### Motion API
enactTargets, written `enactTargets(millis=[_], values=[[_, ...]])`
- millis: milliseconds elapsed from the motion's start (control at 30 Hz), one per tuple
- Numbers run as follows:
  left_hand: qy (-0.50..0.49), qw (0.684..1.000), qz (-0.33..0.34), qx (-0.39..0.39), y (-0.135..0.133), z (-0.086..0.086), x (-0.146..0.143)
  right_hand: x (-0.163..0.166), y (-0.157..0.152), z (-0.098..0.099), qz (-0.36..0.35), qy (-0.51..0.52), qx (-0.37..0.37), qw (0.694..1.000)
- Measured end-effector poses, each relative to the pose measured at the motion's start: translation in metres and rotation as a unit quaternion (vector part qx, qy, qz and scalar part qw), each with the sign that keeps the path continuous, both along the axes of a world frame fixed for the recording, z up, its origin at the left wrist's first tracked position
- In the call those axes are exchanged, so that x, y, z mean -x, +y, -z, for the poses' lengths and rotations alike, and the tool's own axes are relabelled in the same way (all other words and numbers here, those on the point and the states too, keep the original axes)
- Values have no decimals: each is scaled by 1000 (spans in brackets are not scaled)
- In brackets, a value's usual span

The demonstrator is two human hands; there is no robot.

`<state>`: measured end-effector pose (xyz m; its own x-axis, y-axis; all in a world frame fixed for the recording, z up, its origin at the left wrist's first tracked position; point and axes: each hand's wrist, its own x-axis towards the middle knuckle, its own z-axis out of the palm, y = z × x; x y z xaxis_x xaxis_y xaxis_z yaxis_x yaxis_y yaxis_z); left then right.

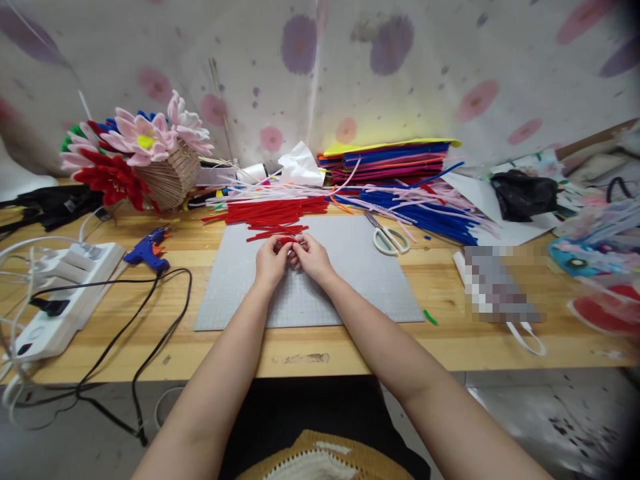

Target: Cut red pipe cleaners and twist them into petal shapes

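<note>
Both my hands meet above the grey cutting mat [360, 287], their fingertips pinched close together. My left hand [273, 260] and my right hand [313, 257] grip a red pipe cleaner [287, 239] between them; a short curved stretch of it shows over the fingers, and the rest is hidden. Just beyond my hands lies a loose pile of red pipe cleaners [275, 215], partly on the mat's far edge. Scissors with pale handles [391, 240] rest at the mat's upper right.
A blue glue gun [149, 251] lies at left beside a white power strip [75, 293], its black cord looping over the table edge. Behind stand a basket of fuzzy flowers [145, 147] and stacked coloured pipe cleaners [390, 163]. Blue pipe cleaners [435, 220] spread at right, near a blurred-out device [500, 287].
</note>
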<state>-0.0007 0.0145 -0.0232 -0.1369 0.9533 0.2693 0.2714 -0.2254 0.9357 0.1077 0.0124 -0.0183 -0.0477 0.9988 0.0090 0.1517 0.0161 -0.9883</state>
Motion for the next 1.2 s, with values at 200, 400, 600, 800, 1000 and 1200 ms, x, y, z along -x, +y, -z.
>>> enactTargets(millis=[200, 400, 600, 800, 1000, 1200], values=[[-47, 998, -15, 33, 2, 4, 1, 1, -1, 5, 6, -41, -37, 998], [-67, 997, -17, 43, -1, 1, -2, 1, -4, 2, 48, -106, -71, 991], [-71, 996, -21, 44, -2, -2, -4, 1, -2, 6, 42, -80, -52, 995], [-117, 992, -25, 40, 2, 4, -4, 3, 1, 12, 0, -67, -32, 997], [-122, 990, -16, 69, 2, 7, -3, 1, -1, 2, 34, -152, -47, 987], [-175, 980, -11, 93, -1, 1, -7, 0, -3, 0, 44, -171, -58, 983]])
